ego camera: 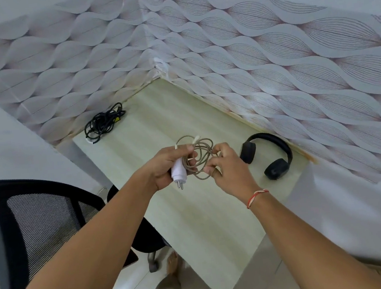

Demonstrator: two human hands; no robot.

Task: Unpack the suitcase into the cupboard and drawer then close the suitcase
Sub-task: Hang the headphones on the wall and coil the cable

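Note:
Above a pale wooden desk (193, 215), my left hand (166, 166) grips a white charger plug (178, 170) with its two pins pointing down. A coiled beige cable (200, 154) hangs from it. My right hand (227, 166) pinches the coil's right side with curled fingers. Both hands are held a little above the desk top. No suitcase, cupboard or drawer is in view.
Black headphones (270, 155) lie on the desk by the right wall. A bundle of black cables (104, 123) sits at the desk's far left corner. A black mesh office chair (40, 230) stands left of the desk. Patterned walls enclose the desk on two sides.

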